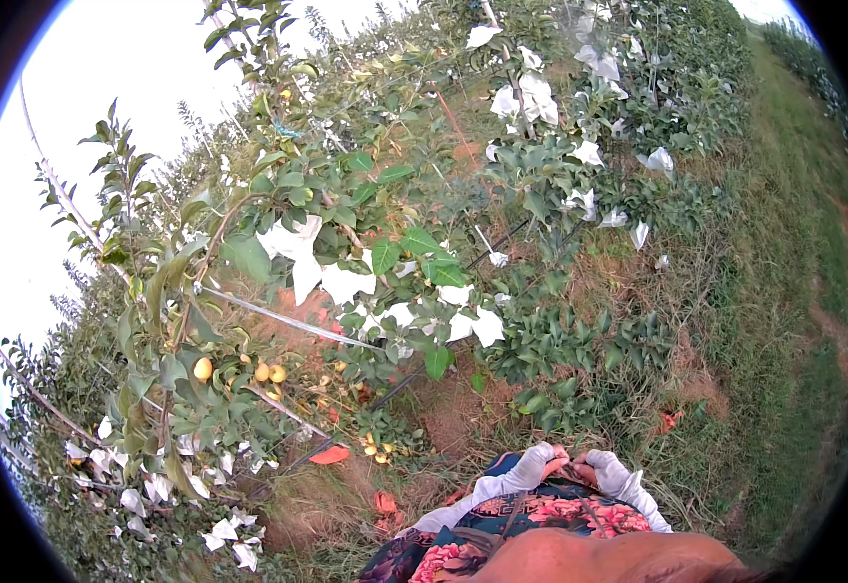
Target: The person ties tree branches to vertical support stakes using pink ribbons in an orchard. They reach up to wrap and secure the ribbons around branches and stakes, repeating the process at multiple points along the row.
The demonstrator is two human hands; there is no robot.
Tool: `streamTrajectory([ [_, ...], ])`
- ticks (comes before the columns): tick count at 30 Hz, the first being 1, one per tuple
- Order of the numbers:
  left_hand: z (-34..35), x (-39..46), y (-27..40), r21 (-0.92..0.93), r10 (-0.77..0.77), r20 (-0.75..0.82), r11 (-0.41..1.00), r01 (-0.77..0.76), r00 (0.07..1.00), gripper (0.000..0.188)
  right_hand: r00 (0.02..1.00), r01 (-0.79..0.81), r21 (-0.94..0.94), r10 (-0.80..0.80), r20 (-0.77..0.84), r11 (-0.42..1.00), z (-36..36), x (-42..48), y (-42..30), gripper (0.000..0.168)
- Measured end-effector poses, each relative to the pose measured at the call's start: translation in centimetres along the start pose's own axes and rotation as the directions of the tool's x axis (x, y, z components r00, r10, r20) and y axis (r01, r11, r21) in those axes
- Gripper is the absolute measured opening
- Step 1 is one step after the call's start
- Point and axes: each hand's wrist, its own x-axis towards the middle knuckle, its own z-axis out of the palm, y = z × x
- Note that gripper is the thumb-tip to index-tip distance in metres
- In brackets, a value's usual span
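Observation:
My left hand (pixel 555 463) and my right hand (pixel 585 468) meet close together in front of my flower-patterned clothing (pixel 540 510), low in the view. Both wrists have pale cloth sleeves, and the fingers of each hand are bent. Something thin and dark seems to lie between the fingertips, too small to name. Before me stand fruit trees with white fruit bags (pixel 340 280) hanging among the leaves. Yellow fruits (pixel 269 373) without bags hang at the left of the centre.
A pale strap (pixel 285 318) runs slantwise from a branch, and a dark hose (pixel 398 390) crosses low among the trees. Orange-red scraps (pixel 330 455) lie on soil and dry grass. More trees with white bags (pixel 538 98) stand behind; a grassy lane (pixel 788 255) runs along the right.

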Motion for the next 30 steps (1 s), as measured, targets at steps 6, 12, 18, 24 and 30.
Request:
streamTrajectory([
  [6, 1.9, 2.7, -2.9, -0.034, 0.023, 0.055, 0.999, -0.021, 0.998, 0.006, 0.989, -0.144, -0.024, 0.143, -0.047, 0.989, -2.3, -0.4, 1.0, 0.012],
  [12, 2.6, 10.4, -6.0, -0.047, 0.141, 0.127, 0.990, -0.136, 0.982, 0.011, 0.960, -0.209, 0.002, 0.206, -0.192, 0.978, -7.7, 1.5, 0.7, 0.010],
  [18, 1.1, 17.1, -7.4, -0.179, 0.081, 0.159, 0.982, -0.052, 0.984, 0.010, 0.968, -0.236, -0.181, 0.214, -0.132, 0.955, -14.5, 7.7, 1.4, 0.010],
  [24, -0.4, 20.7, -8.9, -0.045, -0.017, 0.048, 0.999, 0.019, 0.999, 0.009, 0.967, -0.181, 0.175, 0.208, -0.146, 0.968, -20.1, 15.3, 3.2, 0.008],
  [30, -0.2, 21.4, -9.2, -0.220, -0.306, -0.043, 0.932, 0.290, 0.951, 0.009, 0.962, -0.202, 0.242, 0.238, -0.133, 0.949, -24.4, 17.4, 2.1, 0.007],
])
